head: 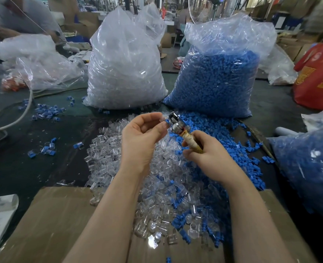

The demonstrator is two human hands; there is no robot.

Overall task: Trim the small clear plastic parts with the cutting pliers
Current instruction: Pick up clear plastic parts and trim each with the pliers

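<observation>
Tall clear bag of clear plastic parts [125,69] and clear bag of blue plastic parts [216,80] standing behind loose heap of small clear parts [119,154]. Left hand [140,141] pinching small blue-and-clear part [166,121] above heap, at metal head of tape-wrapped cutting pliers [177,126]. Right hand [206,156] gripping pliers handle.

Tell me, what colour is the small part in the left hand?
Blue part, pinched by the left hand, in the head view.
</observation>
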